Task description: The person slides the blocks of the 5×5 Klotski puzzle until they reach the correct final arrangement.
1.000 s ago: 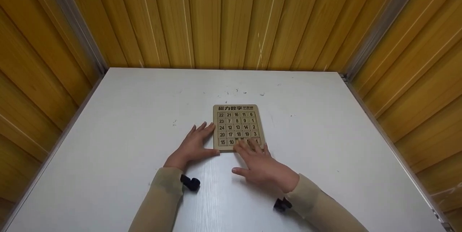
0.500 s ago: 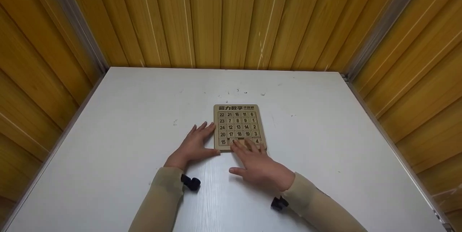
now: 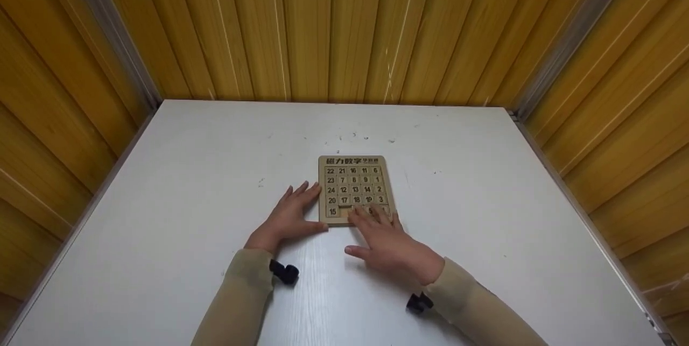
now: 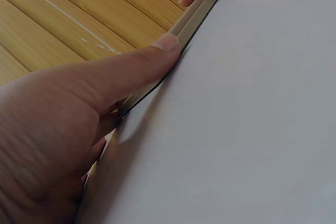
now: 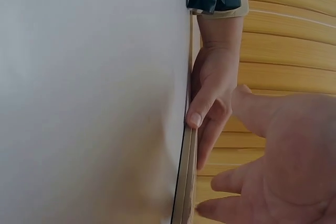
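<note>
A wooden number sliding puzzle (image 3: pixel 355 190) lies flat on the white table, its tiles in rows under a printed title. At its lower left corner my left hand (image 3: pixel 288 217) braces the frame, straight fingertips against the left side and thumb (image 4: pixel 165 45) against the front edge. Over the bottom row, my right hand (image 3: pixel 395 249) rests extended fingertips on the tiles, hiding part of that row; its thumb sticks out to the left. A bare slot (image 3: pixel 345 212) shows right of tile 15 (image 3: pixel 332 211).
The white table (image 3: pixel 215 147) spreads around the puzzle, with small dark marks beyond it. Yellow wood-look panels (image 3: pixel 350 28) rise behind and at both sides. Each sleeve cuff carries a black wrist camera (image 3: pixel 284 272).
My right fingers went left onto tile 10, then back right, and that tile slid right. The slot it was in, next to tile 15, now shows bare. My left hand stayed put.
</note>
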`<state>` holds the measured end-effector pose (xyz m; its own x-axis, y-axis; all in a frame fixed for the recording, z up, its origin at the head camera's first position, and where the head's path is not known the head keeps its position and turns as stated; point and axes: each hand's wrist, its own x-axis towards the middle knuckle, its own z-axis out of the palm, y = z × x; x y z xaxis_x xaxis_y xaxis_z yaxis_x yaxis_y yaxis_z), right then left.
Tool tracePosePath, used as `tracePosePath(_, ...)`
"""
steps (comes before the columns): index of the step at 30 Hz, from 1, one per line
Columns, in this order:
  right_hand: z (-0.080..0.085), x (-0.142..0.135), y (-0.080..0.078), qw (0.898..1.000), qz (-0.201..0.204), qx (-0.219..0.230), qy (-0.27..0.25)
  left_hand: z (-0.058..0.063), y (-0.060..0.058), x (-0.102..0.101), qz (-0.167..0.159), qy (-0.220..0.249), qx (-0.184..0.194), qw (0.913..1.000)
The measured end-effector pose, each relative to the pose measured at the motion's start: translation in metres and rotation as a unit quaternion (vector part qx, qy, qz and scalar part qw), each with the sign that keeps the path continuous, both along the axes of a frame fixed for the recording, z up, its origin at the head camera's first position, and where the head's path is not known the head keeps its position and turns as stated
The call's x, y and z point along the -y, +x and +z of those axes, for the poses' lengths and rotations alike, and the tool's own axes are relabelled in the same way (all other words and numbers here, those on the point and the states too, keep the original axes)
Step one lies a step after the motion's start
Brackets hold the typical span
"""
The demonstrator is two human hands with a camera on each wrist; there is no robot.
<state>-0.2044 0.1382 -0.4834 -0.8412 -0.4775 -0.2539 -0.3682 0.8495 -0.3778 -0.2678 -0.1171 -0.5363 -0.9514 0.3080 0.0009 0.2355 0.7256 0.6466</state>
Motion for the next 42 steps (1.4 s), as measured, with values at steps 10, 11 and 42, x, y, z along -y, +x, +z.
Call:
tracePosePath(10,-0.003,0.028,-0.009,0.999,0.023,-0.003,0.037,0.000,-0.001,0.000,-0.012,0.001,-0.015,0.9998)
tracePosePath(11,-0.003,0.029,-0.010,0.999,0.024,-0.001,0.039,0.001,-0.001,0.000,-0.012,0.001,-0.014,0.9998)
tracePosePath(42,-0.007,0.029,-0.044,1.000,-0.005,-0.014,0.008,0.000,0.000,0.001,-0.017,-0.001,-0.021,0.9996)
